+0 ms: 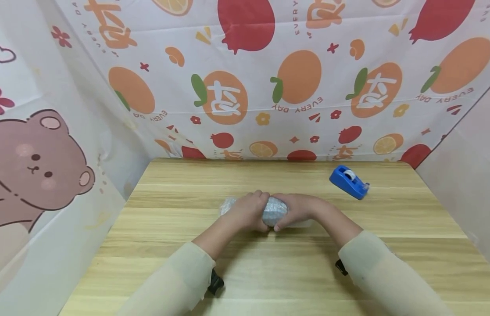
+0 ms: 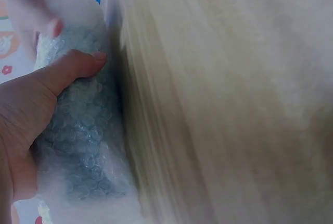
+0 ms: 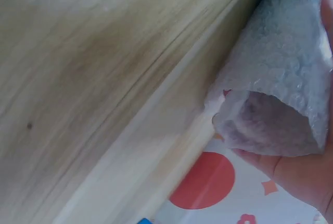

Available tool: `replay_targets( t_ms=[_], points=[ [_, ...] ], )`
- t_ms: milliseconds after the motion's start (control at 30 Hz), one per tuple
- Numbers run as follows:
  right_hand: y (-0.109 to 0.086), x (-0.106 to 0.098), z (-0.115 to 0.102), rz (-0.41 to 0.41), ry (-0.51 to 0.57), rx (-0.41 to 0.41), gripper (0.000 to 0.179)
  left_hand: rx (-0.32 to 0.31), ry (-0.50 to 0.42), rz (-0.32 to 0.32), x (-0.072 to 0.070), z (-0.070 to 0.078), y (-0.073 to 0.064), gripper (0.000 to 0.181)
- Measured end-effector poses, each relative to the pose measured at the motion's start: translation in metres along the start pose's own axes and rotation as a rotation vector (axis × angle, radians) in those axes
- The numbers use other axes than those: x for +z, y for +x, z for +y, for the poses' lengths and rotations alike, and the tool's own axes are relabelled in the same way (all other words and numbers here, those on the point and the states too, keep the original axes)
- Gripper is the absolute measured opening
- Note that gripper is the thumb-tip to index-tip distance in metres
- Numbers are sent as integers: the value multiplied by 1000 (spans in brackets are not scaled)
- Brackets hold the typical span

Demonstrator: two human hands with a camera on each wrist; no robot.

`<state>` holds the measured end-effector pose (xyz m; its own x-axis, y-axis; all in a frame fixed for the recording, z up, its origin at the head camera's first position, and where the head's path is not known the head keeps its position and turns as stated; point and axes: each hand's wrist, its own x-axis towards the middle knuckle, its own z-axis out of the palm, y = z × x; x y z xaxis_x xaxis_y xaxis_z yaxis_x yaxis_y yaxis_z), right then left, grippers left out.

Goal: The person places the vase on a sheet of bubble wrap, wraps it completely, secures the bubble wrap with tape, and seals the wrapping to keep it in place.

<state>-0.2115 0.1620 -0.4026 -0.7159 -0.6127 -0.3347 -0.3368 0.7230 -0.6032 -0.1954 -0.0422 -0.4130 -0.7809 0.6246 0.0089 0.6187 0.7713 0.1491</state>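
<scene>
A roll of bubble wrap (image 1: 275, 211) lies crosswise on the table between both hands. My left hand (image 1: 250, 211) grips its left part, with the thumb pressed along the near side in the left wrist view. Beside it my right hand (image 1: 299, 208) curls over the right part, thumb on the near side and fingers behind. In the right wrist view the roll's end shows as a hollow opening in the bubble wrap (image 3: 281, 52). Whether anything is wrapped deeper inside is hidden. A pale, see-through flap sticks out to the right under the right hand.
A blue tape dispenser (image 1: 349, 182) with a roll of tape stands at the back right of the wooden table (image 1: 181, 188). A fruit-print cloth (image 1: 264, 114) hangs along the back edge, and another cloth with a bear (image 1: 43, 166) hangs at the left.
</scene>
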Motion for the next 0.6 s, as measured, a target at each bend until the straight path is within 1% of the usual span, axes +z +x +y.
replay_targets(
  t_ms=[67, 167, 200, 267, 367, 433, 500, 600],
  points=[
    [-4, 1, -6, 56, -123, 50, 99, -21, -36, -25, -2, -2, 1, 80],
    [-9, 5, -18, 149, -347, 103, 110, -50, -67, -59, -5, -4, 4, 82],
    [-9, 7, -23, 176, -404, 104, 111, -57, -75, -69, -6, -5, 5, 83],
    [-9, 11, -30, 224, -485, 101, 114, -67, -86, -86, -7, -6, 7, 85],
    [-6, 19, -35, 269, -574, 112, 117, -65, -96, -107, -9, -6, 11, 86],
    [-3, 25, -33, 293, -619, 128, 114, -63, -103, -119, -9, -6, 14, 83],
    [-1, 30, -30, 318, -647, 143, 109, -64, -109, -132, -10, -6, 16, 81],
    [4, 34, -25, 359, -652, 140, 101, -75, -119, -145, -11, -6, 18, 78]
  ],
)
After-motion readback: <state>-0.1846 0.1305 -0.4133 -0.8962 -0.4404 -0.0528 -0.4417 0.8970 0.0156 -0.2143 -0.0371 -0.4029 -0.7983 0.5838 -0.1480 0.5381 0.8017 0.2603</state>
